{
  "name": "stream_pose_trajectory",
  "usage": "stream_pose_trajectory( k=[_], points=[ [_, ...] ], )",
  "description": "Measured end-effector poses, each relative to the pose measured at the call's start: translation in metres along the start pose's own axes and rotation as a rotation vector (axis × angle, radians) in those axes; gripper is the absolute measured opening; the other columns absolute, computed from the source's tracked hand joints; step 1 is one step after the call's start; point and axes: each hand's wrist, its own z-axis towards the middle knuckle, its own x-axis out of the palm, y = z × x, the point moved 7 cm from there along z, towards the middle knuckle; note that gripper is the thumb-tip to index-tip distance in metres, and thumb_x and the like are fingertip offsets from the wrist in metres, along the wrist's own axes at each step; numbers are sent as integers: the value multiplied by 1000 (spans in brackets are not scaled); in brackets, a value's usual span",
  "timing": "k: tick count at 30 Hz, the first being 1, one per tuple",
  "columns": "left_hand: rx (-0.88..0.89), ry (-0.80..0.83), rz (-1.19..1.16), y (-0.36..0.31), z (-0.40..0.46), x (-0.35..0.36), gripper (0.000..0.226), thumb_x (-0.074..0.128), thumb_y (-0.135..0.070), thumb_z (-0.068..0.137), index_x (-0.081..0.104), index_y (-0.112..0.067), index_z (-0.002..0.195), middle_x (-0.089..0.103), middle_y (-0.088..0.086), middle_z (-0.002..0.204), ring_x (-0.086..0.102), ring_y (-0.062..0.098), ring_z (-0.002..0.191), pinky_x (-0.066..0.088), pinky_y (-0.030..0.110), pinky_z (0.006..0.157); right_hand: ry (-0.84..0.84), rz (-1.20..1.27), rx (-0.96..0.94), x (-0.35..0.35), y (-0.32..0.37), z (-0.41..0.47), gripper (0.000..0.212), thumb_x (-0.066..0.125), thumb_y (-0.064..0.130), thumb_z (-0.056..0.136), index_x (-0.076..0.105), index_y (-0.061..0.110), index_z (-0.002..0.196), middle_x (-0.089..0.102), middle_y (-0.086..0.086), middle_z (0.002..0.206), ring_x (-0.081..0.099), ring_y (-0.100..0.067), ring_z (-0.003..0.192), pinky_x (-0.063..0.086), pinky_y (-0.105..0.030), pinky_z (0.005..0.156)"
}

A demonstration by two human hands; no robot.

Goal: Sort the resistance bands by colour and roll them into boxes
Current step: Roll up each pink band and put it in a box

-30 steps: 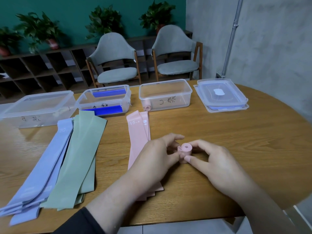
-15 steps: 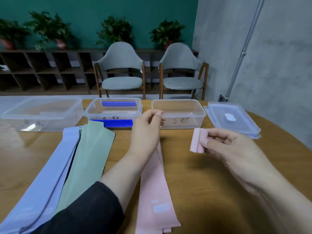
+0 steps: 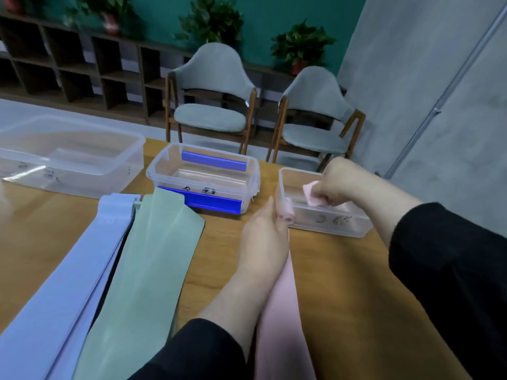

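Rolled pink band point(image 3: 312, 193) is pinched by right hand point(image 3: 338, 182) inside the right-most box point(image 3: 354, 226); left hand point(image 3: 264, 237), fingers straight, rests beside box; unrolling is judged likely if released loosely.

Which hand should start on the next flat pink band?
Left, probably. The left hand already rests open at the far end of the flat pink resistance band, while the right hand grips the rolled pink band inside the clear plastic box.
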Motion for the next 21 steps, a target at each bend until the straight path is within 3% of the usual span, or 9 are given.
stream_pose_trajectory(
  k=[3,6,8,11,15,21],
  points=[
    [14,24,10,0,1,2,36,45,-30,103,55,-30,137,69,-1,120,62,19,112,39,26,82,69,-240,43,18,10,14,26,71,27,83,56,10,69,56,-8,65,56,-30,69,45,-33,64],
    [31,54,8,-2,2,4,24,44,-27,102,61,-30,119,70,2,103,63,23,98,50,36,80,116,-397,31,27,20,18,29,68,35,87,59,11,75,56,-5,71,60,-27,76,51,-34,70],
    [33,76,38,-1,3,5,19,43,-28,101,60,-30,111,66,-2,90,61,24,88,51,40,76,163,-453,59,31,23,17,28,71,32,84,60,11,70,57,-5,70,60,-24,70,55,-34,77],
    [38,100,99,-2,2,6,21,42,-27,101,59,-31,112,63,-3,84,60,23,86,49,38,72,204,-416,73,33,24,17,27,67,32,89,63,8,77,60,-7,74,59,-23,69,53,-34,82],
    [25,111,93,-4,-1,5,19,45,-25,99,57,-34,110,60,-7,82,59,22,89,43,33,68,241,-235,95,33,20,15,34,64,32,91,70,4,110,72,-13,110,68,-30,105,52,-40,99],
    [25,121,108,-5,-2,5,24,47,-29,101,56,-36,123,63,-8,91,61,21,99,51,34,73,268,-130,95,34,12,16,38,69,33,89,69,2,111,70,-16,113,67,-33,108,52,-45,100]
  ],
)
